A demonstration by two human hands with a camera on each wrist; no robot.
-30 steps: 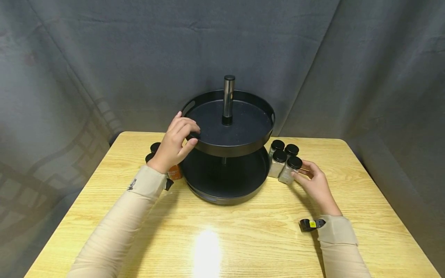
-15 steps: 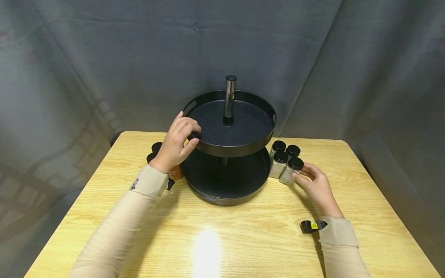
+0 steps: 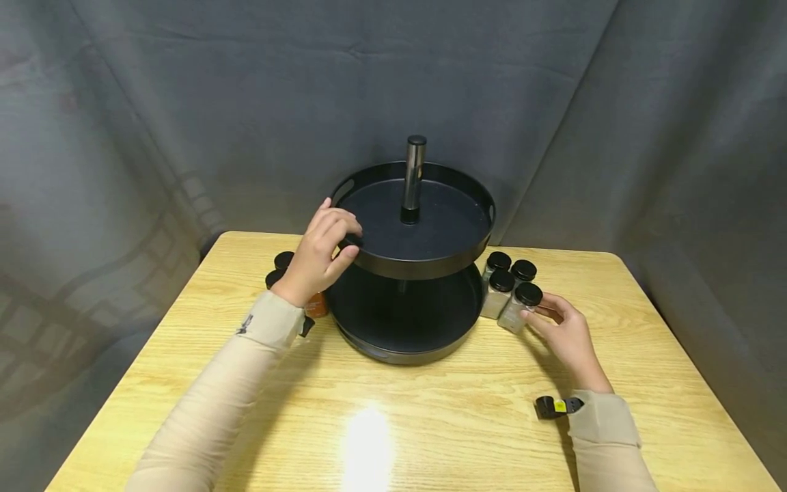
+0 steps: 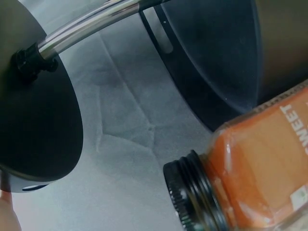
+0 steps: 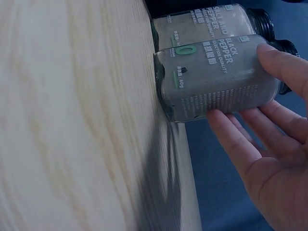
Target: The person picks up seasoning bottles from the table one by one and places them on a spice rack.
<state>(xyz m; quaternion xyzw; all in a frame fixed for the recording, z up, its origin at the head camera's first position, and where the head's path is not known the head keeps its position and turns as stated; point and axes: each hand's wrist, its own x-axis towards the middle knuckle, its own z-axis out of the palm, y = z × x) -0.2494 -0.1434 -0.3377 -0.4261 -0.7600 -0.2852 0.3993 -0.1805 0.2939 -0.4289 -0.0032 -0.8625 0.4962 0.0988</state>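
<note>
A black two-tier round tray stand (image 3: pixel 424 268) with a metal post stands at the back middle of the table. My left hand (image 3: pixel 316 256) grips the left front rim of its upper tray, fingers bent over the edge and thumb outside. Right of the stand, my right hand (image 3: pixel 567 335) holds a square black-lidded jar labelled black pepper (image 5: pixel 216 79) between thumb and fingers. The jar stands upright on the table. Touching or close beside it is a salt and pepper jar (image 5: pixel 207 24). Both trays show nothing on them.
Two more black-lidded jars (image 3: pixel 524 270) stand behind the pepper jars. Left of the stand, partly behind my left hand, are several jars, one with orange powder (image 4: pixel 260 168). A grey curtain (image 3: pixel 295 102) hangs behind the wooden table (image 3: pixel 455 424).
The whole head view has shifted slightly, so everything lies a little farther right in it. Both hands keep their places on the tray rim and the pepper jar.
</note>
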